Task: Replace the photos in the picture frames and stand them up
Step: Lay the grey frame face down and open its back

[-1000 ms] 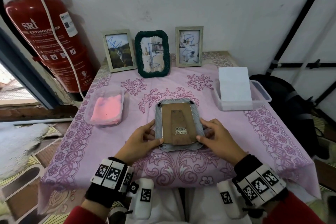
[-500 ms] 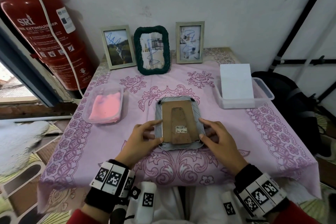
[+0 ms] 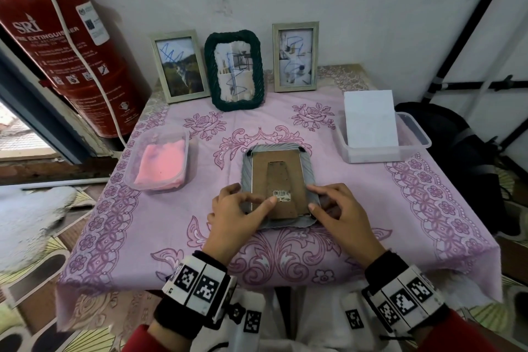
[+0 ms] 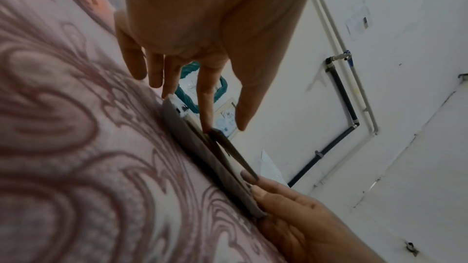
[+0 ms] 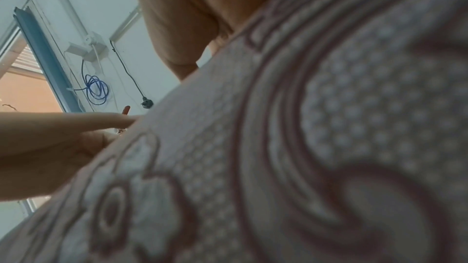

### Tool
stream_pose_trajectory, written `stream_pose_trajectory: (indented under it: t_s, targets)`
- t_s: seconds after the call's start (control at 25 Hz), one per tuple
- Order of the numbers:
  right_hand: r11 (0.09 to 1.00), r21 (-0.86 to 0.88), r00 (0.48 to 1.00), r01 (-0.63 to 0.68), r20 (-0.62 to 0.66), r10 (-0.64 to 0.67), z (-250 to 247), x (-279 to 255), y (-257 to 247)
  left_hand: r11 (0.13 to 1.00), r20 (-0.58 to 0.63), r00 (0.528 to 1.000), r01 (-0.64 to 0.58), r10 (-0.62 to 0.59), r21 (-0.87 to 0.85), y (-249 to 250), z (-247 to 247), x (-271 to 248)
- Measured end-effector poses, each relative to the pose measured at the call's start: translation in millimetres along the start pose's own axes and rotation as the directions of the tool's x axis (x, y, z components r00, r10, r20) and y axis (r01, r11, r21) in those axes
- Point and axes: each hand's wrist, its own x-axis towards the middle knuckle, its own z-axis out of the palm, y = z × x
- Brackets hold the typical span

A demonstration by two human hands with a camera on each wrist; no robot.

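Note:
A grey picture frame (image 3: 307,177) lies face down in the middle of the table, its brown backing and folded stand (image 3: 278,177) facing up. My left hand (image 3: 253,196) lies over the frame's lower left edge, and its thumb presses the backing beside a barcode sticker (image 3: 282,196). In the left wrist view the fingers (image 4: 206,107) are straight, with the index tip on the backing. My right hand (image 3: 313,197) rests on the frame's lower right edge, thumb and index on top of the rim. Three frames stand at the back: silver (image 3: 181,66), green rope (image 3: 234,70), silver (image 3: 295,57).
A clear tub with a pink cloth (image 3: 160,164) sits to the left. At the right, another clear tub (image 3: 414,131) holds white sheets (image 3: 370,120). A red fire extinguisher (image 3: 63,51) stands beside the table's far left corner. The pink tablecloth (image 3: 400,208) hangs over the near edge.
My left thumb has slid from the frame's left edge onto the backing near the sticker. My right hand stays at the right edge. The head view has moved closer.

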Motion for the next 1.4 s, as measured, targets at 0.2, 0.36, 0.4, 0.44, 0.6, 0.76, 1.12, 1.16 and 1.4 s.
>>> stream_pose_trajectory:
  t_s: [0.2,0.36,0.4,0.44,0.6,0.76,1.12,1.16,1.4]
  targets:
    - [1.000,0.014,1.000,0.003,-0.007,-0.003,0,0,0,0.986,-0.053,0.999,-0.008,-0.001,-0.167,1,2,2]
    - [1.000,0.016,1.000,0.002,-0.027,-0.002,3,1,2,0.983,-0.143,0.990,-0.042,0.017,-0.178,-2,2,0]
    - [1.000,0.006,0.999,0.002,-0.040,-0.002,3,1,2,0.984,-0.161,0.987,-0.044,0.016,-0.173,-3,1,-1]
    - [1.000,-0.004,0.999,0.003,-0.053,-0.003,4,1,2,0.984,-0.173,0.985,-0.051,0.020,-0.173,-4,-1,-1]
    - [0.999,-0.036,0.995,0.004,-0.100,-0.007,8,2,2,0.971,-0.130,0.991,-0.065,0.036,-0.229,-6,-6,-4]
    - [0.994,-0.107,0.991,-0.027,-0.135,0.012,11,4,0,0.963,-0.091,0.995,-0.051,0.027,-0.265,-10,-5,-5]
    - [0.997,-0.077,0.992,-0.032,-0.122,0.023,10,4,0,0.889,-0.114,0.993,-0.041,-0.012,-0.456,-21,-4,5]
    - [0.996,-0.078,0.992,-0.031,-0.122,0.022,10,4,0,0.886,-0.120,0.993,-0.045,-0.012,-0.461,-21,-4,5]
    - [0.996,-0.081,0.993,-0.030,-0.114,0.021,10,3,1,0.839,-0.130,0.991,-0.047,-0.028,-0.542,-26,-10,4]
